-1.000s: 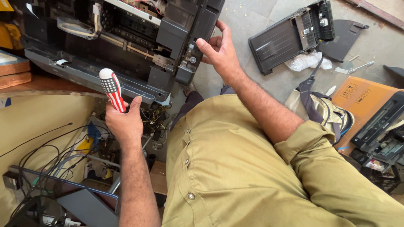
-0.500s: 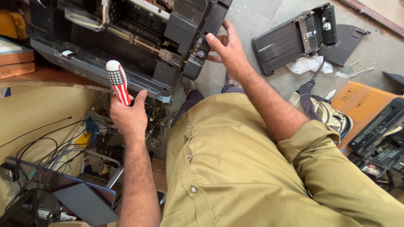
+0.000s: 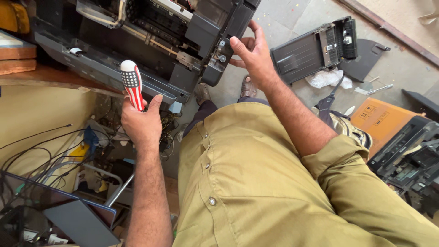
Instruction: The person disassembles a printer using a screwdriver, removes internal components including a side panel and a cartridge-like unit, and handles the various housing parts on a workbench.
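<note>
My left hand (image 3: 141, 121) grips a screwdriver with a red, white and blue handle (image 3: 132, 84), its rounded end pointing up; the shaft is hidden below my fist. An opened black printer (image 3: 137, 41) rests on a wooden table edge ahead of me, with rollers and metal parts showing inside. My right hand (image 3: 251, 52) holds the printer's right front corner, thumb on a grey side piece (image 3: 218, 61) and fingers behind it. The screwdriver handle sits just in front of the printer's lower front edge.
A detached black printer tray (image 3: 315, 48) and a crumpled white cloth (image 3: 327, 78) lie on the tiled floor. An orange box (image 3: 379, 121) and more printer parts (image 3: 407, 158) are at right. Tangled cables (image 3: 50, 160) and a laptop (image 3: 77, 219) crowd the lower left.
My view has drifted a little, so the printer sits higher in the picture. Both hands keep their hold; the screwdriver has tilted slightly more upright.
</note>
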